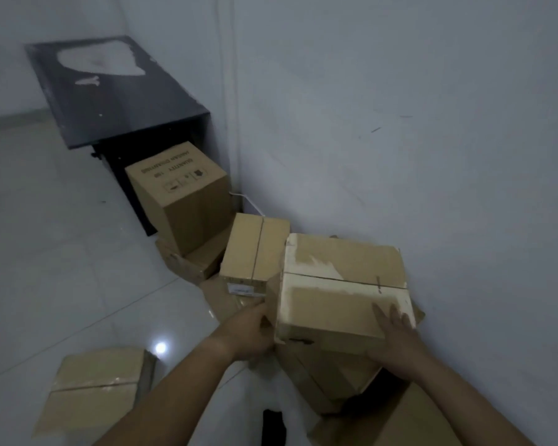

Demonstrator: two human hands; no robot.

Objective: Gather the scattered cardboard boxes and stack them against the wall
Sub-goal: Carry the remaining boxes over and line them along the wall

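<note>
White wall, pale tiled floor. Both forearms reach forward: left hand grip curled round the torn-top box at its corner farthest from the wall, right hand flat, fingers straight, pressing its near edge. Box sits level atop lower boxes just beside the wall, seam and long axis pointing at the wall.

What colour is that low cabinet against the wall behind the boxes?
Black cabinet, with a whitish patch on its top; head view shows it.
</note>
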